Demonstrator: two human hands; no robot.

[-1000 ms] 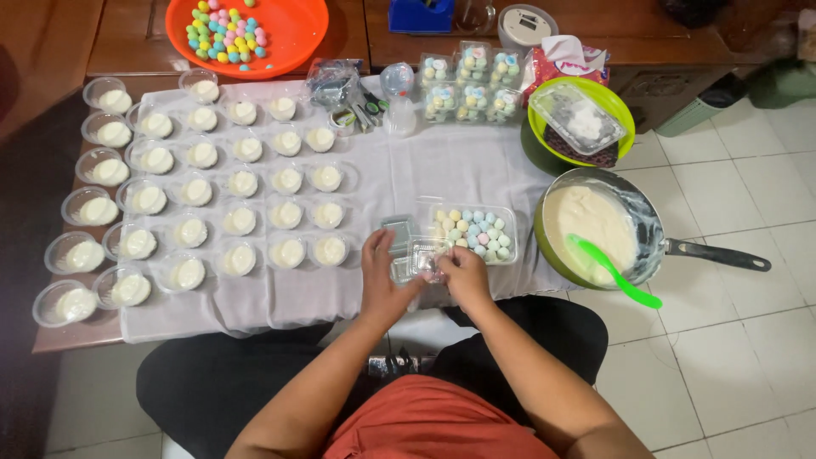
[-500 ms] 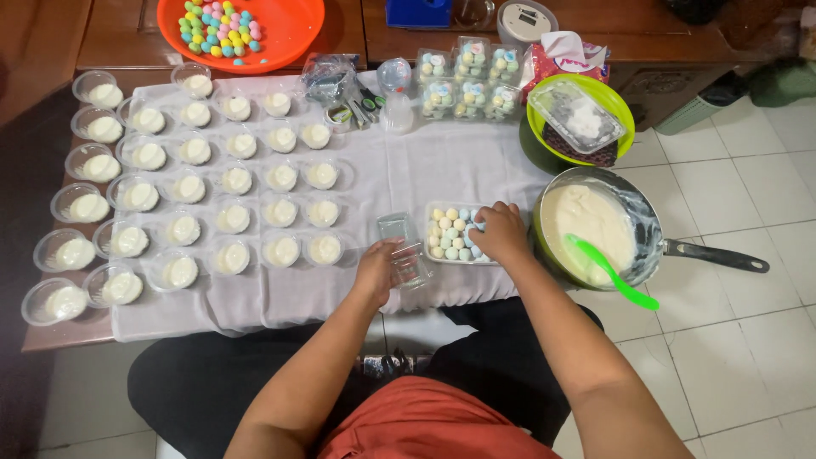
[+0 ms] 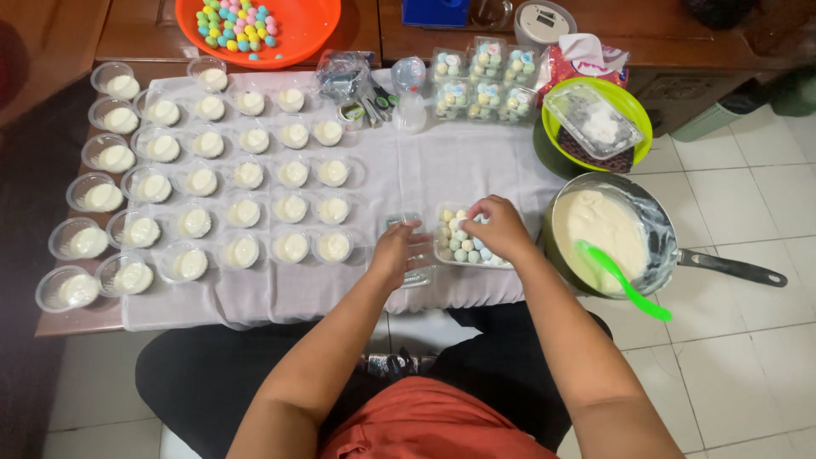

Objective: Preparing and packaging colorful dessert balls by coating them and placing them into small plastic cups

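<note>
Grip, left hand (image 3: 398, 252): fingers curled around a small clear plastic container (image 3: 408, 231); I see it held at the front edge of the white cloth (image 3: 442, 170).
Grip, right hand (image 3: 501, 226): fingertips pinched down into the clear tray of pastel balls (image 3: 461, 242), just right of the left-hand grip; whether a ball is actually pinched I cannot tell.
Far left of the grip: rows of small clear cups with white filling (image 3: 246, 212), laid out in a grid on the cloth; the outermost cups (image 3: 85, 242) sit on bare wooden table (image 3: 76, 319).
Up and left of the grip: orange bowl (image 3: 263, 30) holding loose pastel balls, well apart from both hands.
Straight above the grip: crumpled clear wrappers (image 3: 344, 76), a small clear bottle (image 3: 410, 89), then a group of closed clear boxes with pastel balls (image 3: 484, 81) inside.
Up and right of the grip: green bowl (image 3: 633, 110) with a clear lidded container (image 3: 592, 123) resting in it.
Right of the grip: metal pan of pale cream (image 3: 599, 229), near the right hand, its dark handle (image 3: 731, 268) pointing away; I note a green spatula (image 3: 625, 280) lying in it.
Below the grip: my operator's lap, black trousers (image 3: 212, 382), orange shirt (image 3: 425, 425).
</note>
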